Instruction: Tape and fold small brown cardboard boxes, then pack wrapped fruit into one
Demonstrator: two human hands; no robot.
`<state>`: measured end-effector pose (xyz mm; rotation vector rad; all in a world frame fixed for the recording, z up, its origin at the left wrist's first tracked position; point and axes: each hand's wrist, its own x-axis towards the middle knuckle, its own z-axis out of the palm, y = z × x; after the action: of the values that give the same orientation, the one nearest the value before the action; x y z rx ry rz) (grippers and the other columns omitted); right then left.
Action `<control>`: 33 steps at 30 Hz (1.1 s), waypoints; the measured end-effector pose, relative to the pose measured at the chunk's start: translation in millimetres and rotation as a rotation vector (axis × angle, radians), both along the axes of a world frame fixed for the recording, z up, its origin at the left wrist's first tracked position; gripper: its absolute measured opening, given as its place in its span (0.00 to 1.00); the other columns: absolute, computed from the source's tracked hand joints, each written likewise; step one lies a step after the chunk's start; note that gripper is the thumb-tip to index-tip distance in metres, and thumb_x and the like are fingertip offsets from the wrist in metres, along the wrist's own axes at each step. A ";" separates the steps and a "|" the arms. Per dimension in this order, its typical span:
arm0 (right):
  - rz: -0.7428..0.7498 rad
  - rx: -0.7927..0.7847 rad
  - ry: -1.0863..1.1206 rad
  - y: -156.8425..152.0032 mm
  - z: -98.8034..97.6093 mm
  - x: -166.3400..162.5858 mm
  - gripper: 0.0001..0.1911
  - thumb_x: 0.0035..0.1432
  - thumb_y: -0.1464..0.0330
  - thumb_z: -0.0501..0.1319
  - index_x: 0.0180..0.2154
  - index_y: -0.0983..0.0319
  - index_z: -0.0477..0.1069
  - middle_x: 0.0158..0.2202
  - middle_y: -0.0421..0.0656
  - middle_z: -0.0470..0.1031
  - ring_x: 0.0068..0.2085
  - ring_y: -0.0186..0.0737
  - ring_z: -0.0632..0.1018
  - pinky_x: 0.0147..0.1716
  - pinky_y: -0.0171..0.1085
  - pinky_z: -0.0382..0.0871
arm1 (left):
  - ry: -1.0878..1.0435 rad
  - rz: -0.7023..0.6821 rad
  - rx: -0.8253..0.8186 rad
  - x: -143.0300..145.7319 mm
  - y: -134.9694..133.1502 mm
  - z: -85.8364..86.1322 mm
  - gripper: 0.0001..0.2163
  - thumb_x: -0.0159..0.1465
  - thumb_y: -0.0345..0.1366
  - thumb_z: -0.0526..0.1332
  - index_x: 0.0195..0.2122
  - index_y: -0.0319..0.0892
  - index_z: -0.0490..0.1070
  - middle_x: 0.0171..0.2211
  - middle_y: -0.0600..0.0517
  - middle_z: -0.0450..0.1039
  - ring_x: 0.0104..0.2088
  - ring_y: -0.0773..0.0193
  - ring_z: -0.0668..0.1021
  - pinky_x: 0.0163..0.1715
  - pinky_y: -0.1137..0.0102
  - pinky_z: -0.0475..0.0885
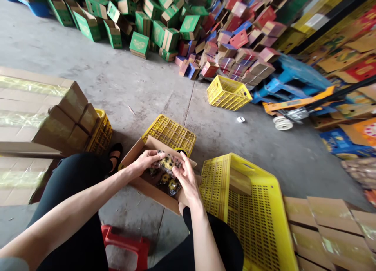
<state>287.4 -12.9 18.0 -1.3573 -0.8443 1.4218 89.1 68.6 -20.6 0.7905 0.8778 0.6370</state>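
Between my hands is a clear plastic packet (168, 163) with yellow and dark spotted contents whose kind I cannot make out. My left hand (146, 161) pinches its left end between thumb and fingers. At its right end, my right hand (186, 177) grips with the thumb on the near side and fingers behind. Below the packet stands an open cardboard box (152, 190), its flaps spread. Several similar wrapped pieces (169, 182) with yellow and black parts lie inside. My hands and the packet hide part of the box's inside.
A yellow crate (167, 132) lies under or behind the box. The large yellow crate (252, 212) stands at right, holding a cardboard piece. Stacked cartons (35, 118) flank me at left. A red stool (126, 239) is below me; a pallet jack (299, 102) stands at far right.
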 end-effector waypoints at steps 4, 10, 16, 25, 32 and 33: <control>0.128 0.124 -0.177 -4.3 -0.1 -0.9 0.44 0.53 0.61 0.77 0.68 0.42 0.65 0.75 0.40 0.57 0.69 0.53 0.69 0.58 0.47 0.77 | 0.056 0.025 -0.025 -2.1 1.3 -2.0 0.28 0.55 0.59 0.75 0.44 0.38 0.82 0.42 0.44 0.83 0.36 0.60 0.81 0.34 0.71 0.73; 0.229 0.213 -0.424 -3.0 -7.8 -2.6 0.32 0.61 0.60 0.71 0.65 0.47 0.71 0.70 0.42 0.67 0.68 0.52 0.71 0.58 0.45 0.78 | 0.101 0.016 -0.054 -1.1 -1.0 -2.2 0.30 0.56 0.62 0.73 0.45 0.38 0.80 0.41 0.44 0.83 0.35 0.59 0.83 0.36 0.70 0.75; 0.116 0.122 -0.379 2.9 -23.9 5.6 0.27 0.66 0.50 0.65 0.61 0.54 0.75 0.61 0.46 0.78 0.58 0.52 0.82 0.59 0.48 0.77 | 0.084 -0.038 -0.148 1.3 -1.0 -5.1 0.40 0.60 0.71 0.62 0.59 0.41 0.73 0.38 0.44 0.85 0.38 0.54 0.86 0.40 0.65 0.77; -0.079 -0.093 -0.307 6.9 -24.5 6.0 0.31 0.57 0.36 0.64 0.36 0.58 0.79 0.24 0.46 0.82 0.30 0.55 0.86 0.32 0.47 0.82 | 0.219 -0.198 -0.078 -1.1 -2.7 -6.3 0.41 0.57 0.70 0.66 0.60 0.42 0.77 0.50 0.39 0.83 0.49 0.43 0.84 0.43 0.62 0.76; -0.082 -0.079 -0.282 5.6 -15.8 1.6 0.30 0.58 0.37 0.64 0.33 0.57 0.78 0.23 0.45 0.81 0.28 0.53 0.85 0.32 0.46 0.82 | -0.028 -0.202 0.159 -2.4 -2.3 -0.8 0.27 0.58 0.53 0.76 0.52 0.39 0.81 0.49 0.43 0.84 0.49 0.50 0.83 0.47 0.66 0.75; -0.084 -0.076 -0.274 5.5 -15.6 1.4 0.29 0.58 0.37 0.65 0.33 0.57 0.79 0.25 0.46 0.82 0.28 0.53 0.85 0.32 0.46 0.82 | -0.073 -0.187 0.143 -1.6 -1.9 -0.7 0.27 0.58 0.51 0.77 0.52 0.38 0.81 0.48 0.43 0.84 0.48 0.51 0.83 0.49 0.65 0.75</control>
<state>288.9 -7.4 2.4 -1.6528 -0.9039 1.2305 87.5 66.8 -21.3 0.9605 0.6878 0.5634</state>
